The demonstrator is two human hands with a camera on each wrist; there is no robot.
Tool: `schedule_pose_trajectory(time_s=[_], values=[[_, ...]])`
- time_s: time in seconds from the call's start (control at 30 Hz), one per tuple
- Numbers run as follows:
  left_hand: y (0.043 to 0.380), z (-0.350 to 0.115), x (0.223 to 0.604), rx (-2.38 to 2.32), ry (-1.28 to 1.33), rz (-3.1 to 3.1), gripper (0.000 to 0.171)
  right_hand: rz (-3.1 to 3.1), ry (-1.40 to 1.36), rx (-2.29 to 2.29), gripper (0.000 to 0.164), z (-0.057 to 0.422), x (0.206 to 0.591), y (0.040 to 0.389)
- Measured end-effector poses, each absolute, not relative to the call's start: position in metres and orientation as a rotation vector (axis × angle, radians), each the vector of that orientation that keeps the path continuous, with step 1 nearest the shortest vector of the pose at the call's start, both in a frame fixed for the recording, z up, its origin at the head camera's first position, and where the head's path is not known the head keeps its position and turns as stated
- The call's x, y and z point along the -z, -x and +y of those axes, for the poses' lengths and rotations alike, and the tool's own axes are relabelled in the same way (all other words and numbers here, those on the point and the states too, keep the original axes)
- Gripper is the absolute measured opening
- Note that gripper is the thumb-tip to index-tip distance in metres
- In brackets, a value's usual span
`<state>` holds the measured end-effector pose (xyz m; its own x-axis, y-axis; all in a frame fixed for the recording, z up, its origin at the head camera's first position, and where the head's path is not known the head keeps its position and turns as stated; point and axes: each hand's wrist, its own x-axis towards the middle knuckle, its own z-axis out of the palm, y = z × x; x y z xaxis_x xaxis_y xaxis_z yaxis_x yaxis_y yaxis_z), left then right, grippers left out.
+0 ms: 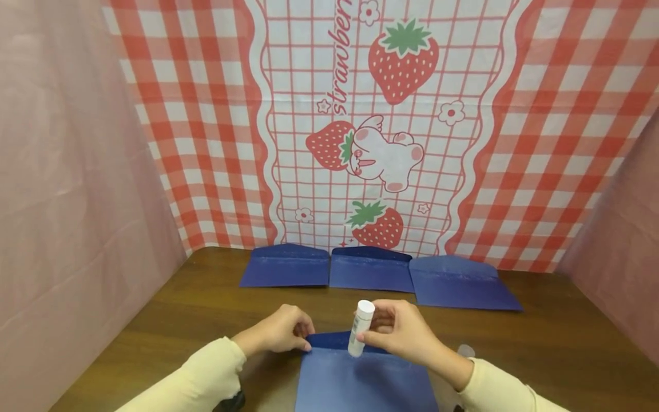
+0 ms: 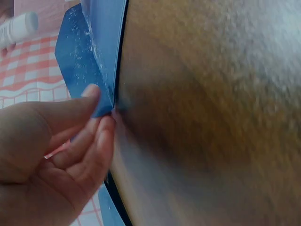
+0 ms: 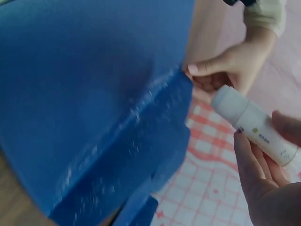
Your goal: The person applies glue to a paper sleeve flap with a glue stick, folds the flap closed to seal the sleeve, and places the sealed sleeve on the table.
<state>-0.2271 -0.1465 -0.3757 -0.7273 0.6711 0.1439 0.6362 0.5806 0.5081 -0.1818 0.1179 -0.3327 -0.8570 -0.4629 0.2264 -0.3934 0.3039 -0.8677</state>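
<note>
A blue envelope (image 1: 355, 383) lies at the front of the table with its flap (image 1: 329, 341) folded out away from the person. Whitish smears run along the flap's crease in the right wrist view. At the flap's left corner, my left hand (image 1: 280, 331) pinches the edge between thumb and fingers. My right hand (image 1: 407, 335) grips a white glue stick (image 1: 362, 327) over the crease, tilted, narrower end downward. A gap shows between the glue stick (image 3: 256, 126) and the envelope in the right wrist view. Its glue tip cannot be made out.
Along the back of the table lie three more blue envelopes, left (image 1: 288, 272), middle (image 1: 368, 274) and right (image 1: 458, 286), flaps out. A small translucent disc (image 1: 465, 350) sits by the right wrist. Something dark (image 1: 231, 402) shows beneath the left sleeve. A strawberry-print cloth (image 1: 319, 189) hangs behind.
</note>
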Motion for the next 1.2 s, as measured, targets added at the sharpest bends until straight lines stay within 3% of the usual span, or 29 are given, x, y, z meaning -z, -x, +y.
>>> schedule_pose_trajectory(time_s=[0.43, 0.93, 1.2], values=[[0.230, -0.140, 0.379, -0.894, -0.934, 2.769, 0.018, 2.524, 0.917, 1.453, 0.034, 0.066, 0.360, 0.195], [0.234, -0.131, 0.372, -0.779, -0.764, 2.798, 0.023, 2.655, 0.788, 1.497, 0.030, 0.053, 0.378, 0.208], [0.234, -0.126, 0.374, -0.811, -0.678, 2.843, 0.022, 2.674, 0.870, 1.436, 0.030, 0.053, 0.381, 0.205]])
